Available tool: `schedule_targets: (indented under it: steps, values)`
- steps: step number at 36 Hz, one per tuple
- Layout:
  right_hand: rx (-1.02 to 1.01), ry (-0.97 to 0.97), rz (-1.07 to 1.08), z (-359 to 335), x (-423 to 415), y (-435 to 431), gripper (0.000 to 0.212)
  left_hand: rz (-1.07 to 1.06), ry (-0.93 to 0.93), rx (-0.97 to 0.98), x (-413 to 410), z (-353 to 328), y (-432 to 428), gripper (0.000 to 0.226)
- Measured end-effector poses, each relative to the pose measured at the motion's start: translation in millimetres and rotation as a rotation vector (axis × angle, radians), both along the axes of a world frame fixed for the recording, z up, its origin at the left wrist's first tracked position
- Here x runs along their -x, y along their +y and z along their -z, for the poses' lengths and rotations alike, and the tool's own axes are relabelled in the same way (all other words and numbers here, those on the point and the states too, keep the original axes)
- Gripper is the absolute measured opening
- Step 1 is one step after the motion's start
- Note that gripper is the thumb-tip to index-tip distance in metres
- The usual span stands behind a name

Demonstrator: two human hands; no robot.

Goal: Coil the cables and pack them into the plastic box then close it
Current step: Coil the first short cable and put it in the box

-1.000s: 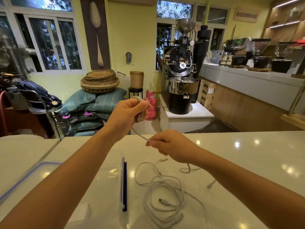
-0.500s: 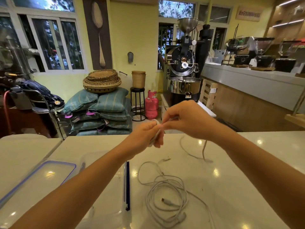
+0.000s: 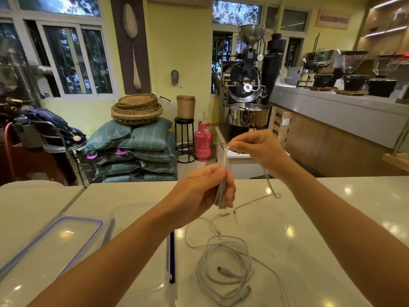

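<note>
One white cable (image 3: 223, 173) is up in my hands, folded into a thin bunch of loops. The bunch stands almost straight up and down, leaning a little to the right at the top. That is its long way: top loop up by my right hand, bottom ends poking out under my left hand.

My left hand (image 3: 205, 191) is closed tight around the middle of the bunch. My right hand (image 3: 256, 149) pinches the top loop with its fingertips. From there a loose tail (image 3: 269, 185) drops down to the table (image 3: 332, 218) and lies there, not yet wound.

I think I am in the coiling step, and this cable is nearly done. Next I need to bring the tail up and lay it onto the bunch, keeping my left hand shut so the loops do not spring apart.

A second cable (image 3: 225, 267) lies in a messy pile on the table, near me. It has not been coiled yet.

The box (image 3: 141, 293) sits open to the left, partly hidden behind my left arm. Its lid (image 3: 55, 242) lies flat farther left. Nothing seems packed yet, though I cannot see all of the box.
</note>
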State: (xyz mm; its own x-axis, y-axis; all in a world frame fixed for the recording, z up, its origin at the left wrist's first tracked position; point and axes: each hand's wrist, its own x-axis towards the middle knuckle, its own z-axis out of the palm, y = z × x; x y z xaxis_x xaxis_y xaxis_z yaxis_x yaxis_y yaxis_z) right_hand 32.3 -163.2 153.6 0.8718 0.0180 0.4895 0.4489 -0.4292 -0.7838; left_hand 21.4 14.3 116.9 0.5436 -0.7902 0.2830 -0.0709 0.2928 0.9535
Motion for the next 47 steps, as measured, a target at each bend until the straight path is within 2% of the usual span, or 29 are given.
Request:
schedule_targets:
  steps: [3, 6, 11, 14, 17, 19, 22, 29, 32, 38, 47]
  values:
    - [-0.161, 0.124, -0.020, 23.3, -1.1, 14.2, 0.017, 0.020, 0.008, 0.046, 0.2, -6.1, -3.0, 0.029]
    - [-0.194, 0.227, -0.037, 46.7, 2.1, 33.1, 0.031, -0.023, -0.010, 0.072, -0.6, -10.7, -7.8, 0.025]
    - [-0.208, 0.388, -0.110, 71.3, 14.2, 67.0, 0.033, -0.201, -0.046, 0.078, -8.2, -19.2, -13.9, 0.028]
    - [-0.115, 0.465, -0.159, 72.3, 23.0, 77.4, 0.032, -0.333, -0.124, 0.013, -17.9, -21.2, -13.6, 0.031]
    - [0.011, 0.420, -0.118, 62.7, 29.8, 77.0, 0.026, -0.457, -0.331, -0.127, -26.1, -18.5, -10.8, 0.031]
    - [0.166, 0.374, -0.086, 56.5, 32.5, 73.9, 0.028, -0.507, -0.448, -0.192, -29.8, -16.8, -7.7, 0.030]
    - [0.387, 0.304, -0.070, 45.5, 40.2, 68.1, 0.030, -0.547, -0.578, -0.258, -33.8, -15.9, -1.9, 0.029]
    - [0.707, 0.145, 0.007, 4.5, 53.6, 48.6, 0.025, -0.554, -0.717, -0.399, -30.7, -9.3, 8.9, 0.029]
    - [0.774, 0.072, 0.013, -15.2, 54.8, 41.9, 0.021, -0.476, -0.667, -0.414, -21.6, -5.9, 9.1, 0.027]
    - [0.780, -0.002, -0.042, -39.7, 48.9, 28.9, 0.013, -0.274, -0.367, -0.232, 1.5, -5.5, 8.2, 0.033]
    - [0.466, -0.109, -0.053, -53.6, 30.1, 5.5, 0.021, -0.097, -0.181, -0.176, 14.4, -6.5, 9.7, 0.025]
